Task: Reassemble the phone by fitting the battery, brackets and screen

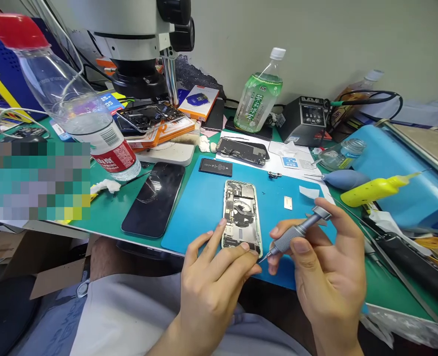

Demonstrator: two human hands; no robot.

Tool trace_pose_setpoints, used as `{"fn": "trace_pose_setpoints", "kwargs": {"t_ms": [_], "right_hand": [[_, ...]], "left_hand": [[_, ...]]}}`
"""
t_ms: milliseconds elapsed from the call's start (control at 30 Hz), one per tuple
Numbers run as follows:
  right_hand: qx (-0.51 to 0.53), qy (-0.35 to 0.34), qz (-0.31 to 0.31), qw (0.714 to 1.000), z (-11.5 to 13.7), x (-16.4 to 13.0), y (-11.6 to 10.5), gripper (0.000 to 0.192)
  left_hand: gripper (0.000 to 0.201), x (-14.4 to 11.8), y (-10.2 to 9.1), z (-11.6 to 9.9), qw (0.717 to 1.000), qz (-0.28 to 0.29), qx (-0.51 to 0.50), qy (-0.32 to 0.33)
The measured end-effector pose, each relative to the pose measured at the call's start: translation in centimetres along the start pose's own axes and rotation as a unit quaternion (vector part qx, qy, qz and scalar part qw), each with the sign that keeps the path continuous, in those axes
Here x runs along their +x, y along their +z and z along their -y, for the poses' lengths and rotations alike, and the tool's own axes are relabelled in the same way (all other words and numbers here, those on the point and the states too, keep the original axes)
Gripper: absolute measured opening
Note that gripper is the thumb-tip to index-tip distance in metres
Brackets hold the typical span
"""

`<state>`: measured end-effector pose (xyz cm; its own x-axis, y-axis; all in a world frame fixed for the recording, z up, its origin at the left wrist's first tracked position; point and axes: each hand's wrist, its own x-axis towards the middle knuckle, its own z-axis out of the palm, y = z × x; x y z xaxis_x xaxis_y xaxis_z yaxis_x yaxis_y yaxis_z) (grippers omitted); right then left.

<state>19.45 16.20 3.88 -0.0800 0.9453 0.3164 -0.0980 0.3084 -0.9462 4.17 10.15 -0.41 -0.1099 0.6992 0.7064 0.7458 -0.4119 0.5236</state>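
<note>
An opened phone (pixel 246 212) with its inner parts bare lies on the blue mat (pixel 192 217). My left hand (pixel 217 277) steadies its lower end, one finger at the left edge and others over the bottom right corner. My right hand (pixel 326 267) is closed around a grey metal screwdriver (pixel 293 237), a finger on its end cap. The driver slants down to the left, its tip beside the phone's lower right corner; whether they touch I cannot tell. A black battery (pixel 216 167) rests above the phone, and a small silvery piece (pixel 287 202) lies to its right.
A dark cracked phone (pixel 154 200) and a red-capped bottle (pixel 111 138) stand to the left. Behind are a microscope (pixel 133 49), a phone screen assembly (pixel 242 151) and a green-labelled bottle (pixel 259 99). A yellow squeeze bottle (pixel 374 190) and tweezers (pixel 408 282) are at right.
</note>
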Motion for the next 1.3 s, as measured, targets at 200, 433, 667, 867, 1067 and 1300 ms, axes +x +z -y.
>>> {"fn": "trace_pose_setpoints", "kwargs": {"t_ms": [200, 433, 667, 867, 1067, 1300], "right_hand": [[0.01, -0.043, 0.04, 0.998, -0.08, 0.16, 0.23, 0.045], [0.023, -0.029, 0.056, 0.998, -0.15, 0.0, 0.1, 0.045], [0.031, -0.023, 0.046, 0.998, -0.28, 0.14, -0.06, 0.044], [0.011, -0.021, 0.039, 0.999, -0.33, 0.1, 0.08, 0.046], [0.011, -0.016, 0.05, 0.999, -0.33, 0.21, 0.05, 0.045], [0.02, -0.013, 0.046, 0.999, -0.32, 0.31, 0.23, 0.045]], "left_hand": [[0.016, -0.09, 0.01, 0.02, 1.0, 0.002, 0.006, 0.002], [0.013, -0.15, 0.0, -0.04, 1.0, 0.0, 0.012, 0.002], [0.015, -0.15, 0.02, 0.11, 1.0, -0.006, 0.011, 0.009], [0.018, -0.14, -0.02, 0.07, 1.0, 0.001, 0.008, 0.006], [0.014, -0.16, 0.12, -0.06, 1.0, 0.0, 0.007, 0.004], [0.015, -0.19, 0.08, -0.02, 1.0, 0.003, 0.002, -0.001]]}}
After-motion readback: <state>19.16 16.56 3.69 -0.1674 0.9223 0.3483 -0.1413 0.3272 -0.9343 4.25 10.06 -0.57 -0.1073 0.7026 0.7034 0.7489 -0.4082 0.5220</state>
